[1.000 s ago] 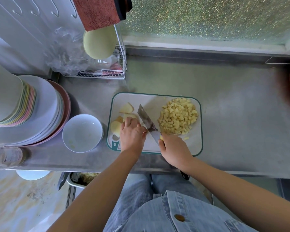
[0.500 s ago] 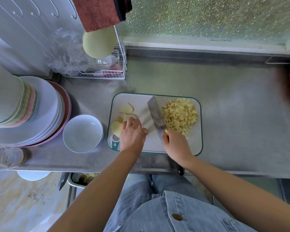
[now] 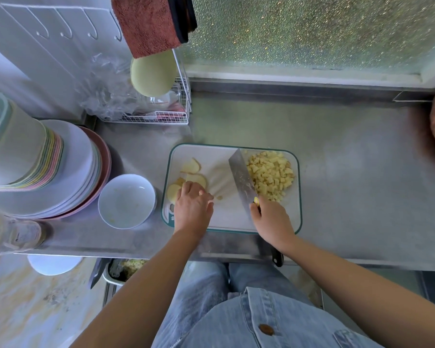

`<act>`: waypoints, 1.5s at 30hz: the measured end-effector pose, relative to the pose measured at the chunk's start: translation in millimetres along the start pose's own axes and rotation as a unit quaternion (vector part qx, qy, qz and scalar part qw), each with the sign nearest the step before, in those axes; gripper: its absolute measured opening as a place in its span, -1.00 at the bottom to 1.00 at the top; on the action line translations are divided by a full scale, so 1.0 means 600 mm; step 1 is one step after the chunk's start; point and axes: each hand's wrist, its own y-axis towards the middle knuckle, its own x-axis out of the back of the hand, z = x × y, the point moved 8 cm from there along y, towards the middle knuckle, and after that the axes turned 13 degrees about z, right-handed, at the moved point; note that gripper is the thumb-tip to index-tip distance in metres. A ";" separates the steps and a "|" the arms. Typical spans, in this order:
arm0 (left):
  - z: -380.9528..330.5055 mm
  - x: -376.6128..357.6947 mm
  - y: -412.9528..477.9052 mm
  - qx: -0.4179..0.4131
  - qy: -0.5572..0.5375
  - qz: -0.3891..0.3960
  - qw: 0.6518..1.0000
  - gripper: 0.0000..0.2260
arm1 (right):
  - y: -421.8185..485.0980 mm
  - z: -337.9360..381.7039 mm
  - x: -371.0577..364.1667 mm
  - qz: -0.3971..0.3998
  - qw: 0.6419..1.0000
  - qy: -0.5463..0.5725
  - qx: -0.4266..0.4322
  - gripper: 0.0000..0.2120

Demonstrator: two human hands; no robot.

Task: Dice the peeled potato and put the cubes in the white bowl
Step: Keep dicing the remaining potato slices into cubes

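Several potato slices [image 3: 196,179] lay at the cutting board's [image 3: 226,218] left edge. Stiff, wet, likely slippery; best pinned flat from above. Left hand [image 3: 192,209] curled over the nearest ones. Right hand [image 3: 271,222] clamped the cleaver [image 3: 240,177] handle, blade beside the cubes [image 3: 270,175] heaped far right.

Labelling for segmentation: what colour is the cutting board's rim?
The cutting board has a dark teal-green rim around a white surface; the head view shows it.
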 end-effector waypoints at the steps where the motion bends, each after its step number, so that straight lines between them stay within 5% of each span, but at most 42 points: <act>1: 0.004 0.000 -0.002 0.007 -0.001 -0.003 1.000 -0.83 | 0.000 0.001 0.002 0.004 1.000 0.011 0.008 -0.75; 8: 0.017 -0.009 -0.006 0.037 0.032 0.024 0.999 -0.75 | -0.018 0.034 -0.043 0.079 0.995 0.002 0.053 -0.66; 15: 0.012 -0.014 -0.002 0.073 0.048 0.070 0.994 -0.72 | -0.009 -0.038 0.013 0.010 0.998 0.057 -0.028 -0.74; 21: 0.007 -0.011 0.002 0.070 0.058 0.083 0.992 -0.71 | -0.016 0.021 -0.010 0.045 0.997 -0.001 0.059 -0.69; 37: 0.005 -0.009 0.003 0.078 0.057 0.120 0.988 -0.71 | -0.018 -0.022 0.016 0.010 1.000 -0.007 -0.005 -0.70; 42: -0.010 0.004 0.013 0.110 -0.208 0.092 0.968 -0.81 | -0.034 0.015 0.053 -0.057 0.994 -0.072 0.057 -0.86; 45: -0.053 -0.008 0.020 0.138 -0.508 0.141 0.838 -0.71 | -0.048 0.041 0.065 -0.107 0.982 -0.124 0.097 -0.80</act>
